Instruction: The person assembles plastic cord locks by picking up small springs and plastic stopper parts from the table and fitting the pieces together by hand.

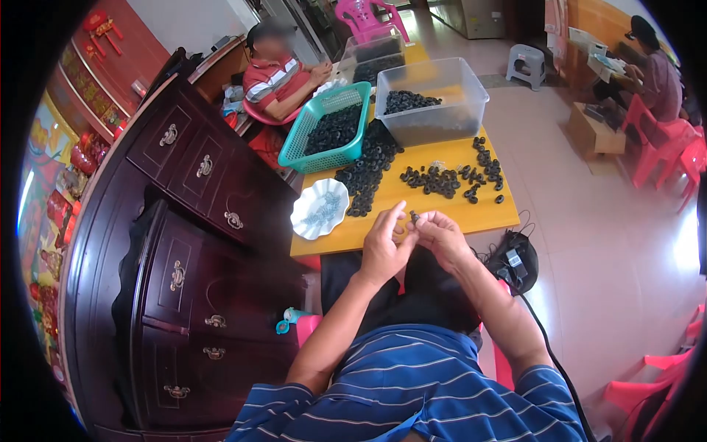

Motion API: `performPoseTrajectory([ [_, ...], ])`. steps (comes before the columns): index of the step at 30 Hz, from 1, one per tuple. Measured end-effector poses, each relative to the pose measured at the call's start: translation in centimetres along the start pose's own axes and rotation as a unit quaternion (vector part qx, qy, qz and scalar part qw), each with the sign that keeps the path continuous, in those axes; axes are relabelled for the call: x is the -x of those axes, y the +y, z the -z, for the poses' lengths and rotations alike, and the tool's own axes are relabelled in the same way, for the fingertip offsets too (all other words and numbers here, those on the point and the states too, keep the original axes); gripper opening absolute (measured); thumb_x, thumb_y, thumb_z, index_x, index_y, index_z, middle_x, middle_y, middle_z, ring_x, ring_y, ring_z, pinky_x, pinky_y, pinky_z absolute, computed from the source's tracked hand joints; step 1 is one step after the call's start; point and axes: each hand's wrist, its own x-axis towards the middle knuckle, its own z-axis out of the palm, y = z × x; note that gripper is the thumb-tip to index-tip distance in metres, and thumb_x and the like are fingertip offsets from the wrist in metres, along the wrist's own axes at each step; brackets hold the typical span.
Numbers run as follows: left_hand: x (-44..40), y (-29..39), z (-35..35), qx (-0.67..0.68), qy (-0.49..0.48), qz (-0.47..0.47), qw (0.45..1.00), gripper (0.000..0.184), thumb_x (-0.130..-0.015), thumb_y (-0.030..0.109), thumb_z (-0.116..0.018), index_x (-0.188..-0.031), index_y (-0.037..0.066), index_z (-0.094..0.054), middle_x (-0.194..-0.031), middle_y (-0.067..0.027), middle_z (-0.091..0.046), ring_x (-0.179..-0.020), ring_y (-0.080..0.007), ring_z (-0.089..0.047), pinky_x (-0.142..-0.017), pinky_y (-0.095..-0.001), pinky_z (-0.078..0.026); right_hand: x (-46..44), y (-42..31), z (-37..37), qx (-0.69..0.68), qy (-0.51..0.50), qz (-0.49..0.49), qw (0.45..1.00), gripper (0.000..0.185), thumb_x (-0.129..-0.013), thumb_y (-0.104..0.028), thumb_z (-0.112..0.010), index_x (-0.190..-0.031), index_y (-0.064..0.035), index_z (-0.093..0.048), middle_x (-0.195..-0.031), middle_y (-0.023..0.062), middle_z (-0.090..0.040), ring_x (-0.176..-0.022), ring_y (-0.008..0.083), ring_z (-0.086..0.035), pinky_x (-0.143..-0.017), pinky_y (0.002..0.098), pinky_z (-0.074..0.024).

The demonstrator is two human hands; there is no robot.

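Observation:
My left hand (pixel 384 245) and my right hand (pixel 442 239) meet above the near edge of the yellow table (pixel 456 217). A small dark part (pixel 414 218) shows between the fingertips, pinched by my right thumb and forefinger. The left fingers are curled close against it, thumb towards the right hand; what they grip is hidden. Just beyond lie loose black ring-shaped parts (pixel 434 181) and a few pale small pieces (pixel 439 166). To the left, a white scalloped dish (pixel 300 219) holds tiny clear bluish pieces. A denser heap of black rings (pixel 363 177) is beside it.
A green basket (pixel 366 96) and a clear plastic bin (pixel 471 110) hold more black parts. Another person (pixel 276 77) sits at the far left side; a second person (pixel 655 81) sits at right. Dark drawers (pixel 221 184) stand left. A black cable (pixel 549 339) runs beside my right arm.

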Motion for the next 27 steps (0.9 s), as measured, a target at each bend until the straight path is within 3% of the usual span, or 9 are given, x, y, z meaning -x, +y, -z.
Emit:
performPoseTrajectory([
  [2,-0.1,0.2,-0.2,-0.062,-0.005,-0.038,0.997,0.058,-0.076,0.003,-0.074,-0.131,0.005,-0.055,-0.109,-0.0151,-0.063,-0.091,-0.0305,-0.067,-0.076,-0.0377,-0.055,-0.1,0.2,0.2,-0.002,-0.019,0.000,1.000,0.010,-0.096,-0.015,-0.065,-0.100,-0.0068,-0.061,-0.099,0.0081,-0.069,-0.092,0.0159,-0.066,-0.090,0.0324,-0.0527],
  [6,-0.4,-0.8,-0.7,-0.084,0.005,-0.056,0.995,0.051,-0.074,0.002,-0.074,-0.124,0.005,-0.059,-0.110,-0.0147,-0.064,-0.092,-0.0322,-0.067,-0.078,-0.0392,-0.055,-0.2,0.7,0.3,0.013,-0.012,-0.019,1.000,0.011,-0.096,-0.017,-0.065,-0.100,-0.0072,-0.062,-0.099,0.0066,-0.069,-0.092,0.0153,-0.066,-0.091,0.0322,-0.0520],
  [12,-0.7,0.1,0.0,-0.126,0.010,-0.083,0.988,0.032,-0.077,0.007,-0.076,-0.109,0.003,-0.068,-0.101,-0.0126,-0.067,-0.084,-0.0278,-0.068,-0.074,-0.0354,-0.055,0.2,0.3,0.1,0.004,0.005,-0.037,0.999,0.011,-0.096,-0.019,-0.065,-0.098,-0.0089,-0.064,-0.096,0.0035,-0.069,-0.090,0.0140,-0.066,-0.091,0.0329,-0.0517],
  [16,-0.6,-0.1,0.3,-0.139,0.000,-0.105,0.985,0.030,-0.078,0.010,-0.076,-0.106,0.003,-0.068,-0.096,-0.0136,-0.068,-0.085,-0.0320,-0.068,-0.074,-0.0369,-0.055,0.1,0.2,0.1,0.012,0.008,-0.048,0.999,0.009,-0.097,-0.019,-0.064,-0.098,-0.0098,-0.064,-0.094,0.0026,-0.069,-0.088,0.0131,-0.066,-0.089,0.0334,-0.0517],
  [18,-0.5,-0.5,0.3,-0.133,-0.001,-0.109,0.985,0.030,-0.078,0.010,-0.076,-0.105,0.002,-0.068,-0.095,-0.0139,-0.068,-0.086,-0.0329,-0.067,-0.074,-0.0373,-0.054,0.6,-0.3,-0.6,0.020,0.020,-0.043,0.999,0.011,-0.097,-0.019,-0.064,-0.096,-0.0083,-0.063,-0.090,0.0023,-0.067,-0.081,0.0111,-0.064,-0.081,0.0289,-0.0522],
  [22,-0.2,-1.4,0.7,-0.104,0.008,-0.060,0.993,0.028,-0.077,0.010,-0.076,-0.103,0.005,-0.067,-0.091,-0.0105,-0.067,-0.073,-0.0284,-0.067,-0.066,-0.0376,-0.053,0.6,0.0,-0.4,0.063,0.009,-0.023,0.998,0.010,-0.097,-0.017,-0.063,-0.096,-0.0068,-0.063,-0.091,0.0028,-0.068,-0.079,0.0100,-0.063,-0.080,0.0274,-0.0512],
  [23,0.0,-1.8,1.1,-0.092,-0.007,-0.024,0.995,0.027,-0.078,0.010,-0.076,-0.104,0.005,-0.067,-0.091,-0.0109,-0.067,-0.069,-0.0277,-0.066,-0.064,-0.0369,-0.053,0.9,-0.3,-0.8,0.100,0.034,0.007,0.994,0.009,-0.096,-0.015,-0.063,-0.096,-0.0060,-0.063,-0.091,0.0027,-0.067,-0.078,0.0097,-0.062,-0.079,0.0265,-0.0505],
  [25,0.8,-2.9,1.8,-0.100,0.007,-0.038,0.994,0.025,-0.079,0.011,-0.076,-0.102,0.003,-0.067,-0.088,-0.0115,-0.067,-0.065,-0.0258,-0.066,-0.062,-0.0353,-0.052,1.2,-0.4,-1.5,0.162,0.046,0.063,0.984,0.008,-0.095,-0.011,-0.062,-0.098,-0.0032,-0.063,-0.091,0.0017,-0.067,-0.078,0.0096,-0.061,-0.077,0.0255,-0.0498],
  [27,1.9,-3.9,2.3,-0.046,-0.043,0.057,0.996,0.023,-0.079,0.011,-0.076,-0.099,0.002,-0.068,-0.081,-0.0120,-0.066,-0.065,-0.0246,-0.066,-0.061,-0.0345,-0.052,1.9,-0.6,-2.1,0.220,-0.014,0.075,0.973,0.009,-0.095,-0.011,-0.063,-0.098,-0.0024,-0.064,-0.090,0.0018,-0.067,-0.080,0.0093,-0.062,-0.077,0.0258,-0.0503],
])
